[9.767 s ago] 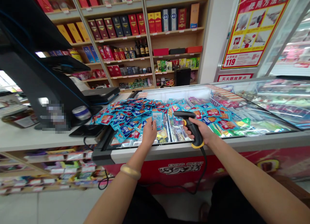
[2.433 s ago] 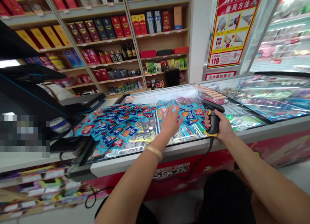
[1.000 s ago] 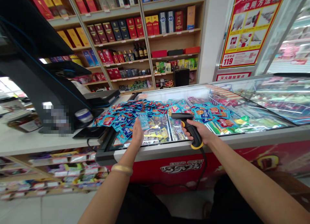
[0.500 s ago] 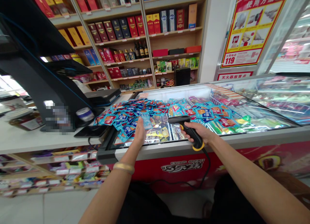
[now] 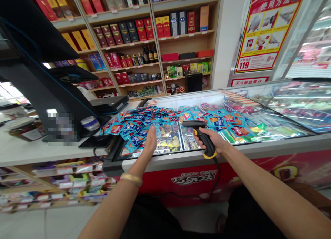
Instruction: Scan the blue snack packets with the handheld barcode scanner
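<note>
My right hand (image 5: 210,139) grips a black and yellow barcode scanner (image 5: 206,139) by its handle, its head pointing left above the glass freezer top. A cable hangs from the handle's bottom. On the left, my left hand (image 5: 150,142) is held edge-on, thumb up, closed on a small blue snack packet (image 5: 156,128). Only part of that packet shows past the thumb, and most fingers are hidden. Just beyond the hand, a heap of blue and red snack packets (image 5: 134,125) lies on the glass. More packets (image 5: 230,120) lie behind and right of the scanner.
Under the glass of the chest freezer (image 5: 191,156) lie wrapped goods. At left, a counter (image 5: 15,154) bears a dark screen stand (image 5: 64,94), a white round tub (image 5: 90,122) and a black flat device (image 5: 97,140). Shelves of boxes and bottles (image 5: 150,54) stand behind.
The packet in my left hand shows less of its face now, mostly covered by the hand. The scanner has tilted slightly and its head sits a little higher. The heaps look unchanged.
</note>
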Action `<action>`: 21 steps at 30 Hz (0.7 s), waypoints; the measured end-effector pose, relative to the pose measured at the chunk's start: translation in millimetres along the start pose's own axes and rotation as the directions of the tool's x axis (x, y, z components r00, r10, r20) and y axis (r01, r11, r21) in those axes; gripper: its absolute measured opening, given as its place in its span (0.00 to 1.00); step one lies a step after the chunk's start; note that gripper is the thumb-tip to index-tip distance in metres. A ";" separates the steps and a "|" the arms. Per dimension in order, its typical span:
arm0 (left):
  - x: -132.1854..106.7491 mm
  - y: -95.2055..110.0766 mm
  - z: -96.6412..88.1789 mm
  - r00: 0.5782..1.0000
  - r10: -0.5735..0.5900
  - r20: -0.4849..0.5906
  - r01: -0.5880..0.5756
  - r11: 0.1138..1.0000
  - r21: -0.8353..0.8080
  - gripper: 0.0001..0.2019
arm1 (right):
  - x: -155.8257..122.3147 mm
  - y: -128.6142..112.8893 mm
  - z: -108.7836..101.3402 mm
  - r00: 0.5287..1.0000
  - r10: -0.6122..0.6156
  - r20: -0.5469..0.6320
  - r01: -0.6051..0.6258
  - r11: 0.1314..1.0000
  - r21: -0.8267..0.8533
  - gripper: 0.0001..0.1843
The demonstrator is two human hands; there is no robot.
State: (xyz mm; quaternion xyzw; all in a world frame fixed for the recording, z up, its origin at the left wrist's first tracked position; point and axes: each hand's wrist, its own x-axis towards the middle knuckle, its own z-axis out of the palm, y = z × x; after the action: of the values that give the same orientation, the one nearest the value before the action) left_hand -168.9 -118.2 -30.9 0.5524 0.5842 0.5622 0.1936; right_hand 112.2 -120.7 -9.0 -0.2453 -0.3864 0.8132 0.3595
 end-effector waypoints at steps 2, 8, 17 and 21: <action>-1.5 7.8 6.2 0.994 0.092 0.053 -0.098 0.987 0.130 0.29 | -5.3 -6.1 -6.3 0.996 -0.069 -0.064 0.072 0.996 0.044 0.11; -2.5 48.0 79.1 0.846 0.359 0.394 -0.494 0.805 0.328 0.25 | -36.1 -40.4 -51.8 0.916 -0.303 -0.261 0.326 0.944 0.047 0.09; -7.2 97.2 200.7 0.739 0.188 0.647 -0.574 0.678 0.459 0.30 | -64.4 -63.0 -101.7 0.824 -0.373 -0.426 0.411 0.911 -0.003 0.11; -3.1 94.4 216.9 0.730 0.080 0.679 -0.546 0.666 0.509 0.36 | -59.8 -60.8 -103.7 0.828 -0.311 -0.467 0.358 0.934 0.012 0.13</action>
State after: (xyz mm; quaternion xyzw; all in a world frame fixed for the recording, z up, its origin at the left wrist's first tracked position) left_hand 56.2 -47.6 -13.5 0.8292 0.5424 0.1267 0.0469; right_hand 243.5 -93.1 -13.1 -0.3403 -0.2868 0.6747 0.5888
